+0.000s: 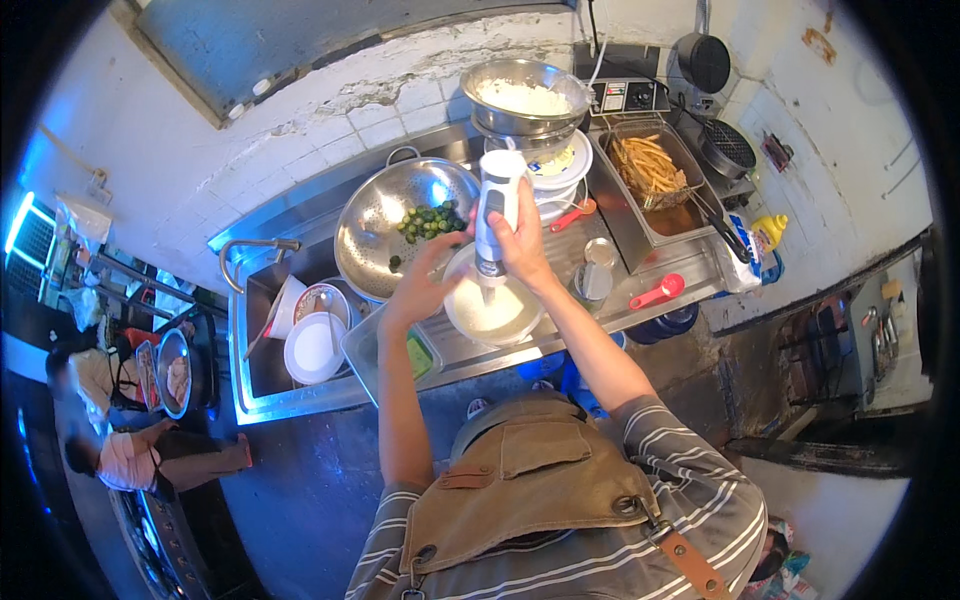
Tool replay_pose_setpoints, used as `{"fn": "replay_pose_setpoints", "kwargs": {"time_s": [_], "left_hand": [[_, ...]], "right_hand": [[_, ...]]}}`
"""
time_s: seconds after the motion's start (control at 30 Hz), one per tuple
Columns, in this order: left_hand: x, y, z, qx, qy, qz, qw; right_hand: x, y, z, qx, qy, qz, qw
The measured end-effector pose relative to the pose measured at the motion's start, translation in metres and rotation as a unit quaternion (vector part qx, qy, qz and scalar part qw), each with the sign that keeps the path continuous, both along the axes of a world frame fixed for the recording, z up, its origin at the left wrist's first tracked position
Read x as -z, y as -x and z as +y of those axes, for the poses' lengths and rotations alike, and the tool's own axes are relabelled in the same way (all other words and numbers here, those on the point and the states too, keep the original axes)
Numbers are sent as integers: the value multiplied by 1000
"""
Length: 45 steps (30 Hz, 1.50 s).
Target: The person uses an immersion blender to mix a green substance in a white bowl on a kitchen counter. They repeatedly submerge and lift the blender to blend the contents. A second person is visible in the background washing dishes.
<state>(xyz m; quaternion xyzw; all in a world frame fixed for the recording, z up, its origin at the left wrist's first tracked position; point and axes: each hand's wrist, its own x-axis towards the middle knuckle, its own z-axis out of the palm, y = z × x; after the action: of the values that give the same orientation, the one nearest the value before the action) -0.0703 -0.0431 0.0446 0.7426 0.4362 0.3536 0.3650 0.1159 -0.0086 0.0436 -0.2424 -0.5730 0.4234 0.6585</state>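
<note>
My right hand grips the body of a white hand blender, held upright. Its lower end is in a bowl of pale, creamy liquid on the steel drainboard. My left hand is at the bowl's left side with its fingers apart; whether it touches the rim is hard to tell. Behind it, a large steel colander holds small green round vegetables, perhaps halved Brussels sprouts. A clear plastic container with something green inside lies below my left forearm.
Left, a sink holds dishes. Behind the bowl stand stacked steel bowls with white crumbly food. Rightward are red measuring spoons, an open can and a deep fryer with fries. Two people are far left.
</note>
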Motion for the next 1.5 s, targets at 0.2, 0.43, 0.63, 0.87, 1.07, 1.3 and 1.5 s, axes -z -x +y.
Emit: {"fn": "replay_pose_setpoints", "kwargs": {"time_s": [0.2,0.43,0.63,0.87,1.07,1.3,1.5], "left_hand": [[66,-27,18,-102,84,-92,987],[98,-25,16,-132,57,-187,972],[97,-22,6,-152,169,-282,932],[87,-11,10,-64,244,-279,926],[83,-14,5,-80,265,-287,917],[82,-12,1,-96,247,-252,931],[95,-10,6,-119,243,-225,936]], "right_hand": [[5,12,-4,81,-7,-2,997],[-9,19,-7,111,-25,19,993],[-15,20,-3,136,-33,17,990],[-14,21,7,160,-54,0,986],[-13,13,12,170,-78,-22,982],[-15,-2,7,195,-79,-37,977],[-21,-13,-2,216,-70,-37,973]]}}
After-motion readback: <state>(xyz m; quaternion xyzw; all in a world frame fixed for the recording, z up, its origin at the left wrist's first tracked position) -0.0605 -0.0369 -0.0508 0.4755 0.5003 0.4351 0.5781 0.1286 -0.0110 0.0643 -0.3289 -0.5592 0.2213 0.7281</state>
